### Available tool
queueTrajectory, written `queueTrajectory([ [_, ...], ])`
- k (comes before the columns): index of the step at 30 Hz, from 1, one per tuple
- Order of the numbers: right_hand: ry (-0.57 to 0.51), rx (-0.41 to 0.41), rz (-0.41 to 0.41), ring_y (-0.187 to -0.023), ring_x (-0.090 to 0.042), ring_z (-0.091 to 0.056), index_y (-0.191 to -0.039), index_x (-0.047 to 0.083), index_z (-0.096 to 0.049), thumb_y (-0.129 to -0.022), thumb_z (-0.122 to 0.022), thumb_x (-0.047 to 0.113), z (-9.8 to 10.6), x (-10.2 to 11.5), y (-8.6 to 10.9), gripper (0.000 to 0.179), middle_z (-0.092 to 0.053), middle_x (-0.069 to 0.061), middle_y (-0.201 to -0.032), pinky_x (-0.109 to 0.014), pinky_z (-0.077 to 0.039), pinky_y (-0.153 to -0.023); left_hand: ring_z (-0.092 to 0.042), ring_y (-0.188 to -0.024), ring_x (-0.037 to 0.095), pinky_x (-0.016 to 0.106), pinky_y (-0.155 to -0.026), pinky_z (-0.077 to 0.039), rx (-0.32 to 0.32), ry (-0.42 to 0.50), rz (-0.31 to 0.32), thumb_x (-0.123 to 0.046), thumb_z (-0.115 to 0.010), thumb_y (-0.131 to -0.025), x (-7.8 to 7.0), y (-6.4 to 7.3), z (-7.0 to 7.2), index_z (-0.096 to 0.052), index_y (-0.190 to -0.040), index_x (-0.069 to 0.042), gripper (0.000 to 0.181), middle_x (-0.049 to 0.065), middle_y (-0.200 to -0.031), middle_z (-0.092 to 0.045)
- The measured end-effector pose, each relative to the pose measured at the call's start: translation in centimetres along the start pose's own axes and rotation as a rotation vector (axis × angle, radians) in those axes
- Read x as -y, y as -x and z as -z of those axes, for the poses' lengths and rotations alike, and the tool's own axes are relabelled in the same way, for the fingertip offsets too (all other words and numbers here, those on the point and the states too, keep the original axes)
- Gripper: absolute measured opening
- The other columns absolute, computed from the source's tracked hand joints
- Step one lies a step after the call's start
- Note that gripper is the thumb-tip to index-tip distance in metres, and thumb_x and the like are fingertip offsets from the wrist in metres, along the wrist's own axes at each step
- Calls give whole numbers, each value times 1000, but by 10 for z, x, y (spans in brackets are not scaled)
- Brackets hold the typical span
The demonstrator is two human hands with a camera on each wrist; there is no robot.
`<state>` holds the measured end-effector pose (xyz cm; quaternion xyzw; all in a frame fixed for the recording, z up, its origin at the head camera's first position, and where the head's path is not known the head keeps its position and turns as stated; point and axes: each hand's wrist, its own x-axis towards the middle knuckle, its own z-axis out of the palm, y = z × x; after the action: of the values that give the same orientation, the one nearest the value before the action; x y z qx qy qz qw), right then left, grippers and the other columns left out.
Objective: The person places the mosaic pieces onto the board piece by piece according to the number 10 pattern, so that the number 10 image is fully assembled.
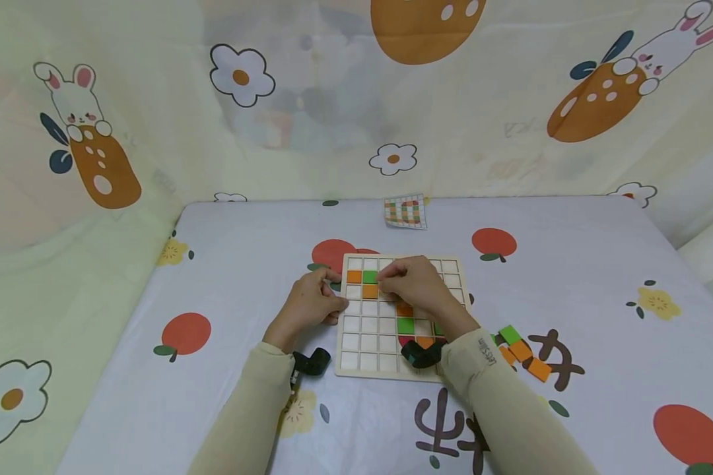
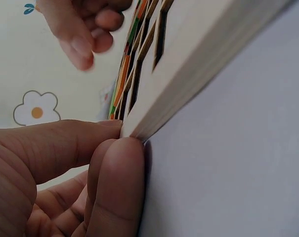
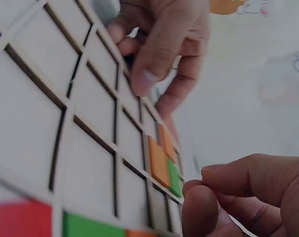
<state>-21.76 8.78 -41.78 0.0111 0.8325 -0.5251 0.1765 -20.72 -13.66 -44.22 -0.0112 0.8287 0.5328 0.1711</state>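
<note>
A pale wooden grid board (image 1: 350,375) lies flat before me, with orange, green and red square tiles in some cells. At its left edge my left hand (image 1: 310,302) grips the frame between thumb and finger. My right hand (image 1: 418,285) reaches over the upper part of the board, thumb and forefinger drawn together beside a green tile (image 1: 370,277). An orange tile (image 1: 354,277) lies left of that one and another orange tile (image 1: 370,291) below it. In the right wrist view, no tile shows between the right fingertips (image 3: 201,202); anything small there is hidden.
Loose orange tiles (image 1: 539,369) and a loose green tile (image 1: 509,334) lie right of the board, partly behind the right sleeve (image 1: 481,369). A small card with a coloured grid pattern (image 1: 405,212) stands at the table's back edge. A printed cloth (image 1: 243,277) covers the table.
</note>
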Motion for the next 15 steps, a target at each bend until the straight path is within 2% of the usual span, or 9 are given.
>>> queueTrajectory([
  [5,7,-27,32,-80,-22,-61,-112,1,-76,-98,-71,12,23,-7,18,19,-72,-10,-94,-28,-51,-67,-66,-59,17,28,-59,-61,0,5,2,-4,-80,-90,-1,1,-1,-61,-128,-2,43,10,-80,-61],
  [11,77,-75,-22,-80,-24,-61,-114,2,-75,-98,-72,19,54,-23,47,23,-71,-10,-93,-29,-51,-62,-66,-58,17,29,-59,-60,3,-6,-17,-4,-79,-90,0,1,0,-61,-128,-2,42,10,-80,-61],
  [15,118,-81,-60,-76,-24,-61,-114,0,-74,-98,-72,20,72,-41,65,25,-73,-11,-91,-30,-51,-58,-66,-59,17,30,-59,-61,4,2,-9,-4,-80,-89,-1,1,0,-61,-128,-2,43,10,-81,-60],
])
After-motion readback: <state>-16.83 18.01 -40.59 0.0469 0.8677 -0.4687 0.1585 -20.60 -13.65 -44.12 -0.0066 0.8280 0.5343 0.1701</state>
